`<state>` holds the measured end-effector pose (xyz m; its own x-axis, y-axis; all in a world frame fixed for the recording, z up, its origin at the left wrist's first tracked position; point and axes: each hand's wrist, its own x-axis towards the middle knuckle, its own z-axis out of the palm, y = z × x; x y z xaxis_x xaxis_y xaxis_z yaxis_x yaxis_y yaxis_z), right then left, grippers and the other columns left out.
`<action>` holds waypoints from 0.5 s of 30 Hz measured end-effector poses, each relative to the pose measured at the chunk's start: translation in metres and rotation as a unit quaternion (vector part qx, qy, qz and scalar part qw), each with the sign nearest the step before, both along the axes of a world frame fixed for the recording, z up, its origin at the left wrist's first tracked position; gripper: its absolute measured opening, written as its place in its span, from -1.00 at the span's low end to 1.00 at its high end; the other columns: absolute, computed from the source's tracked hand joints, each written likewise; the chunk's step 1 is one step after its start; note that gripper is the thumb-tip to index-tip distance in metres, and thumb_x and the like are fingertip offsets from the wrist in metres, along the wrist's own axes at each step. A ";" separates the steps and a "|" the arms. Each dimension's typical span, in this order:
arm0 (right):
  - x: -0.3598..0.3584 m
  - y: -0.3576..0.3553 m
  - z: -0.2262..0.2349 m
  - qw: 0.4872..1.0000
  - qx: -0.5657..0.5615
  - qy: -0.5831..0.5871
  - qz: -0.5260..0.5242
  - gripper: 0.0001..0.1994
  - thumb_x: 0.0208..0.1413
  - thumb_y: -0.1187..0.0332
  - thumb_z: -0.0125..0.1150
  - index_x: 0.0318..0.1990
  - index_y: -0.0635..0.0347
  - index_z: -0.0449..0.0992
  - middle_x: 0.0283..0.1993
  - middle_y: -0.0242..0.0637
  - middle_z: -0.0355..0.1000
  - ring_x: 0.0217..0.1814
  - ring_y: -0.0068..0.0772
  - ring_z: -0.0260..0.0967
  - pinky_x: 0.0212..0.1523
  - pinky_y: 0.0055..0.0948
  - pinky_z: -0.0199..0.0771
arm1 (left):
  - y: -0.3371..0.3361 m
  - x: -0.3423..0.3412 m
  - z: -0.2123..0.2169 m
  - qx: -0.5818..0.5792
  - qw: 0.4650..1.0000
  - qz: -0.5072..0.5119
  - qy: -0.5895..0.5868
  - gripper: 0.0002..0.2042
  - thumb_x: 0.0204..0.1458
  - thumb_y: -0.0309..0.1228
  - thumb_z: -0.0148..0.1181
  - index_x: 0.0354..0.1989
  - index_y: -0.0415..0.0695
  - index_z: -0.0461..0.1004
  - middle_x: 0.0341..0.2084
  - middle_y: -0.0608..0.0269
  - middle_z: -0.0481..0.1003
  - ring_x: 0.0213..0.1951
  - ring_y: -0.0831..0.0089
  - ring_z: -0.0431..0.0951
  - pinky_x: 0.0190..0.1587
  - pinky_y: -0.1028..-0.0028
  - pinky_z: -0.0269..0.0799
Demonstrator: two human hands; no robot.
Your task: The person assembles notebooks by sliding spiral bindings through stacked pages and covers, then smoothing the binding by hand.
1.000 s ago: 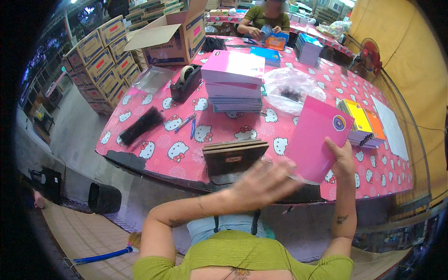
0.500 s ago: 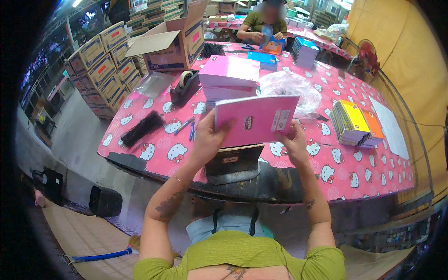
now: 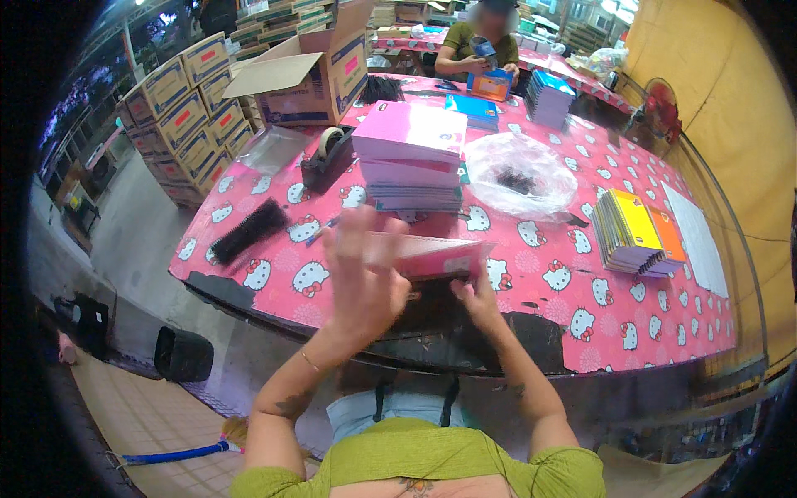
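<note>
A pink notebook is tipped back at the table's near edge, so its cover shows foreshortened. My right hand grips its right end, thumb towards me. My left hand is raised at its left end, fingers apart and blurred by motion; it partly hides the notebook. Under the notebook is a dark stand, mostly in shadow. Just beyond rises a stack of pink notebooks. A crumpled clear plastic bag with dark bits in it lies to the right of the stack.
On the left are a black brush, a tape dispenser and an open carton. Yellow spiral notebooks stand at right beside orange ones. Across the table, a person handles a blue-and-orange notebook.
The pink notebook has come down towards me and tipped from facing me to nearly flat. My left hand has let go of its edge and lifted, fingers spreading. My right hand has moved left and lower.
</note>
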<state>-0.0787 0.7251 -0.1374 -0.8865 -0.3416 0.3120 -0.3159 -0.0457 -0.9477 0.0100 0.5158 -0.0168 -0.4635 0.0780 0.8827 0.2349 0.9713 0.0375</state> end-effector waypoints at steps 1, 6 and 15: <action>0.007 -0.004 -0.003 0.999 0.029 0.044 -0.011 -0.43 0.11 0.32 0.38 0.21 0.26 0.26 0.13 -0.20 0.36 0.15 -0.31 0.32 0.18 -0.30 0.34 | 0.007 0.004 -0.005 -0.029 0.995 -0.008 -0.092 -0.21 -0.16 -0.41 0.33 0.37 -0.13 0.21 0.32 -0.08 0.21 0.45 -0.06 0.00 0.39 -0.23 -0.18; 0.011 -0.002 -0.002 0.979 0.121 0.132 -0.095 -0.21 0.08 0.26 0.38 0.39 0.31 0.08 0.31 0.00 0.23 0.35 -0.12 0.21 0.37 -0.23 0.14 | 0.011 0.013 -0.030 -0.080 0.968 0.039 -0.236 -0.29 -0.07 -0.26 0.30 0.33 -0.13 0.27 0.35 0.01 0.20 0.46 -0.02 0.00 0.40 -0.27 -0.38; 0.005 -0.019 0.001 0.995 -0.001 0.077 -0.071 -0.40 0.14 0.34 0.32 0.31 0.21 0.24 0.19 -0.22 0.31 0.24 -0.32 0.24 0.30 -0.32 0.17 | -0.005 0.031 -0.053 0.187 0.971 0.061 -0.139 -0.22 -0.01 -0.36 0.32 0.41 -0.21 0.11 0.39 -0.24 0.05 0.44 -0.13 -0.02 0.43 -0.08 -0.20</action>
